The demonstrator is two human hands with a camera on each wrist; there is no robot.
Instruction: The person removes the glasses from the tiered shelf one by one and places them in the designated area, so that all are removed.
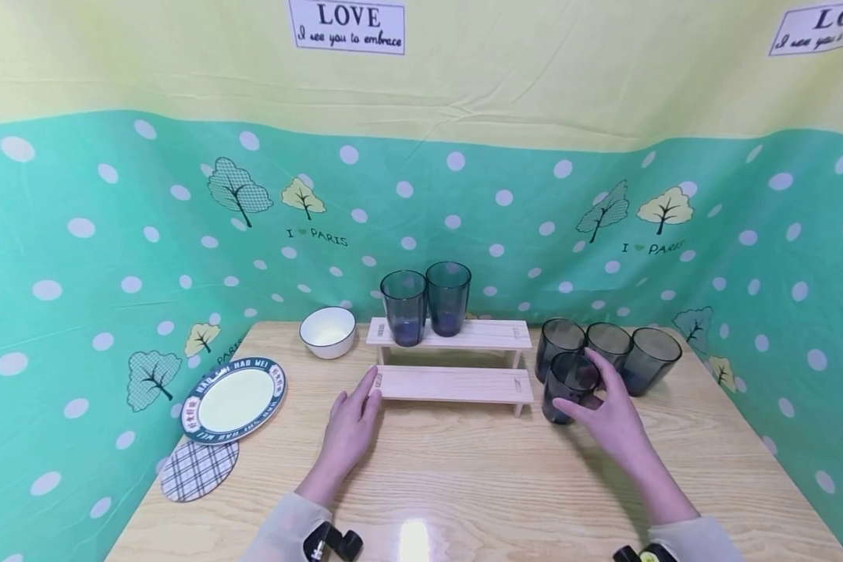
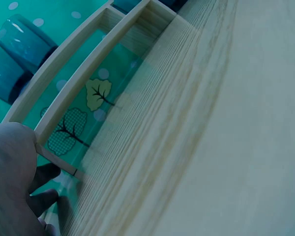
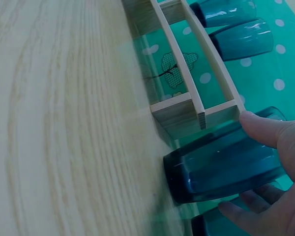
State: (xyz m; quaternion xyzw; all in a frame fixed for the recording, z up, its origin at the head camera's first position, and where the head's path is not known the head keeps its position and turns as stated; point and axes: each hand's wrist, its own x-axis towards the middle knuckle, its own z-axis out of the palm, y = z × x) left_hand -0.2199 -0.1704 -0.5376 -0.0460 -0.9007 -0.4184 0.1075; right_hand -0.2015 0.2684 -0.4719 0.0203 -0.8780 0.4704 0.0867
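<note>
While the right hand (image 1: 607, 414) curled its thumb and fingers round a dark glass tumbler (image 1: 567, 386) standing upright on the wooden table (image 1: 478, 484), the left hand (image 1: 351, 425) lay with fingers fairly straight, its fingertips against the near left corner of the two-tier wooden rack (image 1: 453, 359). That contact appeared to steady the rack, though this was a judgement only. The right wrist view confirmed the grip: the thumb (image 3: 265, 129) lay along one side of the tumbler (image 3: 221, 164) and the fingers beneath, with the glass just beside the rack's right end (image 3: 196, 110) and its base on the table. The left wrist view showed the hand (image 2: 12, 182) at the rack's frame (image 2: 69, 93), with nothing held.

The held tumbler stood nearest of a group; three more tumblers (image 1: 607, 347) stood close behind it at the far right, touching or nearly so. Two tumblers (image 1: 425, 303) stood side by side on the left of the rack's upper tier; the lower tier carried nothing. A white bowl (image 1: 328, 331) sat left of the rack, a rimmed plate (image 1: 233, 400) nearer on the left, and a checked coaster (image 1: 198, 470) overhung the table's near left edge.
</note>
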